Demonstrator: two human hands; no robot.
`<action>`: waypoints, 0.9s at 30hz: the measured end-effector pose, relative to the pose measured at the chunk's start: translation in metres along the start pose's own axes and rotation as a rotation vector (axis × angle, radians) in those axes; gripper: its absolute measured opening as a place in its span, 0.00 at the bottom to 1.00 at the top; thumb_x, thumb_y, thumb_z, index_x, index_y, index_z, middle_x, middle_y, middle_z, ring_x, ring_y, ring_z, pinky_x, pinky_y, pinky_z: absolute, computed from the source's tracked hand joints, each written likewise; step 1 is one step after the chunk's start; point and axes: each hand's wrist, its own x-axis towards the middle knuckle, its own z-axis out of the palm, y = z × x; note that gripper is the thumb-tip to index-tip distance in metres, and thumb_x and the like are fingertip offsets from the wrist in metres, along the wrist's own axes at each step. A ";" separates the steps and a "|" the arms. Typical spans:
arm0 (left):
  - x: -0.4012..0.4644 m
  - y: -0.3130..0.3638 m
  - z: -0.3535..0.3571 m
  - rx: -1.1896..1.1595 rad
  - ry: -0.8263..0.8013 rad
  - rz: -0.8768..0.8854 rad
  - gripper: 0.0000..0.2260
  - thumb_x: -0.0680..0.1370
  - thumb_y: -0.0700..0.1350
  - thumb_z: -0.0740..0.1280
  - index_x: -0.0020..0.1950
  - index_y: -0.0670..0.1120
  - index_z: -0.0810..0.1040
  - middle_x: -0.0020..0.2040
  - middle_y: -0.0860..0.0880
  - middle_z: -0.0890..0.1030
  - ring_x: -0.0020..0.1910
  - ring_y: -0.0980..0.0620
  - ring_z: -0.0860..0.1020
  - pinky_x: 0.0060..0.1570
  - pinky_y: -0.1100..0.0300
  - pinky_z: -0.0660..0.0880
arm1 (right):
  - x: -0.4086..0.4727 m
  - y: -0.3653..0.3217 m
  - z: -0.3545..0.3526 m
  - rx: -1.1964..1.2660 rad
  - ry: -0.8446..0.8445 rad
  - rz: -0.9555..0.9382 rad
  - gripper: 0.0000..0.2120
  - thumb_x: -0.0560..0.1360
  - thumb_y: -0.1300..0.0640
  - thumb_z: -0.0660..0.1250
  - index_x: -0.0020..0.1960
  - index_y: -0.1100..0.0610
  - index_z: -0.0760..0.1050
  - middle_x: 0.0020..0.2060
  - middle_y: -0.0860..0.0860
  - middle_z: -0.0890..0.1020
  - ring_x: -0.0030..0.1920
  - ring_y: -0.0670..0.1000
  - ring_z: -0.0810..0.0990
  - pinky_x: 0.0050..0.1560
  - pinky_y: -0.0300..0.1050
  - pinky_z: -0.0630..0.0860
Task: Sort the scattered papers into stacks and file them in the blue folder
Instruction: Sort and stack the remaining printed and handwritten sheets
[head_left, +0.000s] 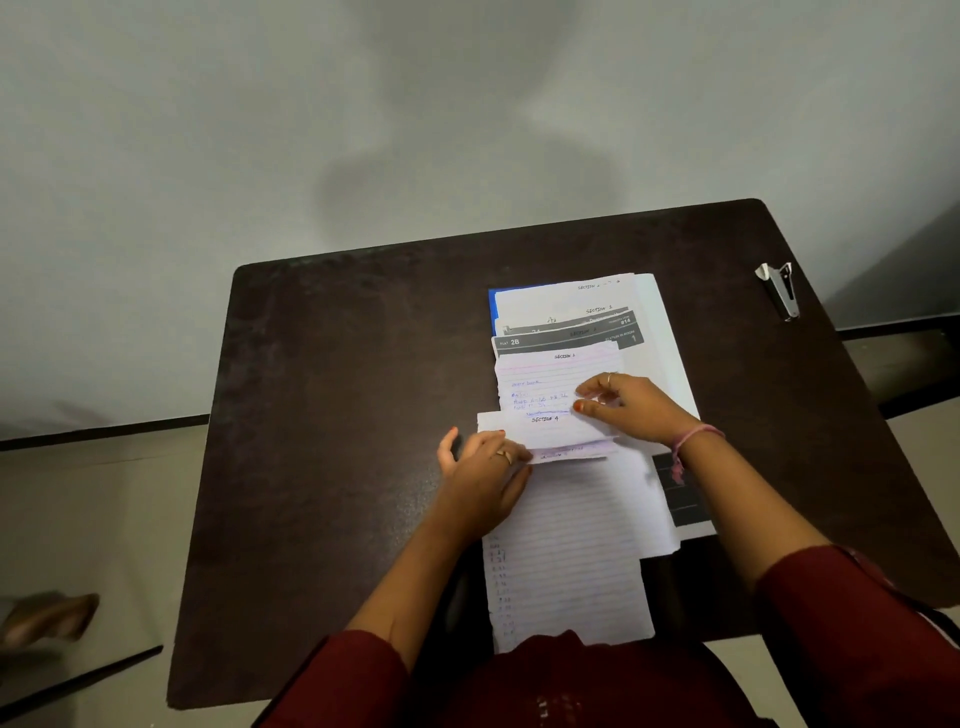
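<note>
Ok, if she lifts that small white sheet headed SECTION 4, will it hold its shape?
Probably not. The small white sheet headed SECTION 4 looks like thin, floppy paper, so it would likely droop past the left hand and right hand. It seems light and may slide easily over the lined sheets beneath.

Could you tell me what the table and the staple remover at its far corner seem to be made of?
Table: probably wood or laminate, dark brown, matte with faint grain. Staple remover: shiny silvery metal jaws, with a darker part that may be plastic.
</note>
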 end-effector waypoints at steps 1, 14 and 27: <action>-0.001 0.001 -0.001 -0.039 0.002 -0.028 0.19 0.76 0.57 0.54 0.57 0.52 0.79 0.60 0.56 0.79 0.68 0.53 0.71 0.69 0.49 0.44 | 0.005 0.000 -0.001 -0.038 -0.007 0.033 0.14 0.75 0.45 0.67 0.53 0.53 0.79 0.50 0.48 0.82 0.51 0.48 0.78 0.57 0.48 0.74; -0.013 0.001 0.003 -1.109 0.043 -0.915 0.22 0.78 0.42 0.66 0.71 0.41 0.66 0.57 0.47 0.82 0.52 0.51 0.81 0.51 0.56 0.78 | -0.041 0.017 0.023 0.625 -0.027 0.220 0.18 0.71 0.38 0.67 0.39 0.51 0.68 0.32 0.51 0.68 0.32 0.48 0.66 0.36 0.39 0.68; -0.021 0.021 0.008 -1.028 0.013 -0.855 0.11 0.79 0.43 0.63 0.61 0.49 0.71 0.55 0.53 0.80 0.54 0.53 0.80 0.55 0.51 0.78 | -0.060 0.014 0.078 0.728 0.158 0.197 0.17 0.80 0.60 0.59 0.68 0.56 0.69 0.62 0.51 0.77 0.63 0.51 0.75 0.67 0.55 0.70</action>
